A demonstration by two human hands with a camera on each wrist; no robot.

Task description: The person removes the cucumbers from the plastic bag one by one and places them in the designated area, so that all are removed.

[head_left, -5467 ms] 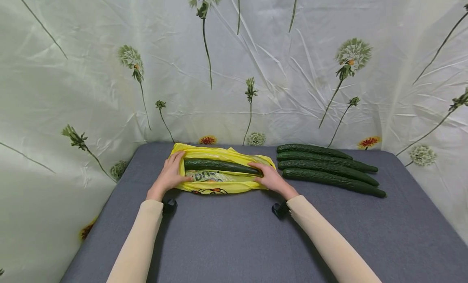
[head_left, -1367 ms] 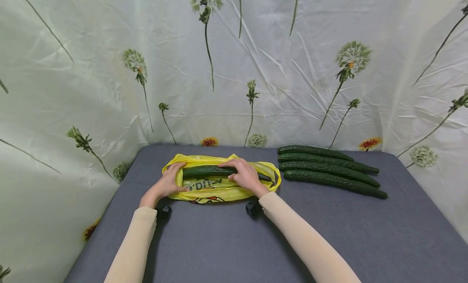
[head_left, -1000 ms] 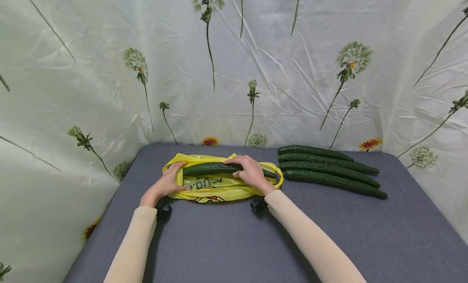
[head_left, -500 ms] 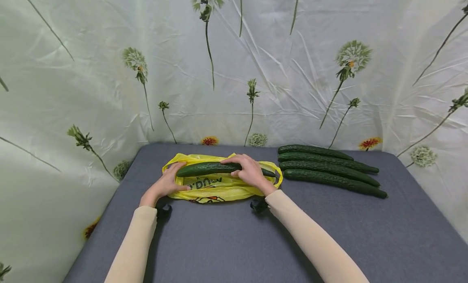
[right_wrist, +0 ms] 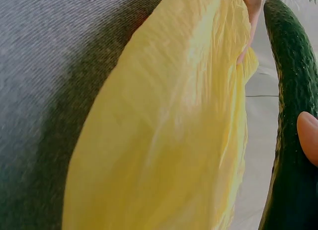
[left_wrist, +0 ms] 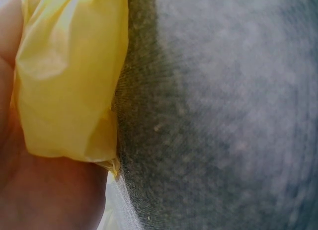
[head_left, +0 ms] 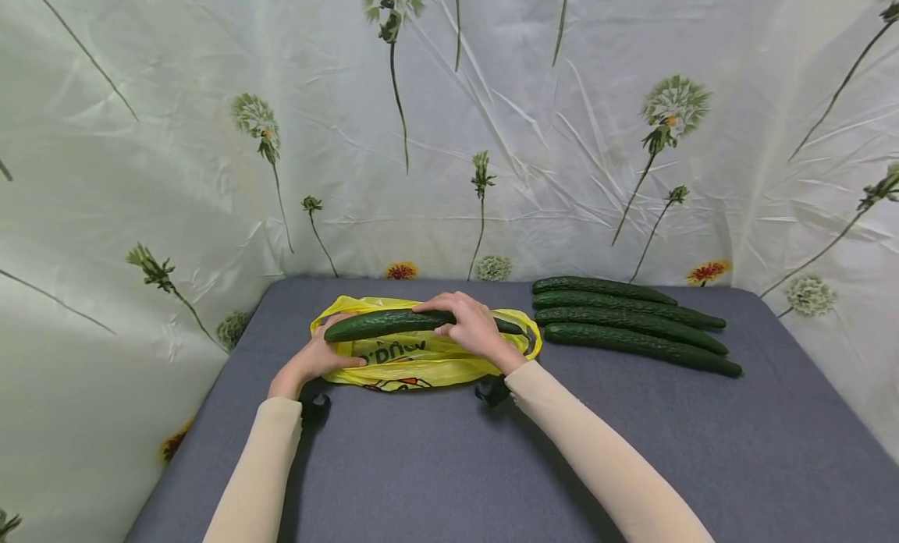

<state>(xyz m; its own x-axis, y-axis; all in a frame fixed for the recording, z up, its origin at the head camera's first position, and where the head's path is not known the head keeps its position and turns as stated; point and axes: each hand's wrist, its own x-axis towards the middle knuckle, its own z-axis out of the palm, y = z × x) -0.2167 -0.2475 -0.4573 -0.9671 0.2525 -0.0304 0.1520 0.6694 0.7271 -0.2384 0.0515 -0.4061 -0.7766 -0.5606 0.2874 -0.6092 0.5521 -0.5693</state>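
My right hand (head_left: pixel 472 326) grips a long green cucumber (head_left: pixel 382 324) near its middle, thumb on the near side. Its left end is raised over the rim of a yellow plastic bag (head_left: pixel 438 374), in front of my left hand's fingers; the right end is still within the bag's mouth. At the bag's left end, my left hand (head_left: pixel 318 357) holds the rim, thumb at the front edge. The left wrist view has yellow plastic (left_wrist: pixel 69 86) against the palm. In the right wrist view, the cucumber (right_wrist: pixel 293 61) stands apart from the bag's side (right_wrist: pixel 159 120), under the thumb.
Several more cucumbers (head_left: pixel 632 317) lie side by side on the grey tabletop (head_left: pixel 421 465), right of the bag. A pale curtain (head_left: pixel 562 137) with printed dandelions hangs behind and to the left of the table.
My right hand has gone from the bag's right end to the cucumber's middle and grips it. The cucumber's left end has risen and shifted left over the rim. My left hand stays on the bag.
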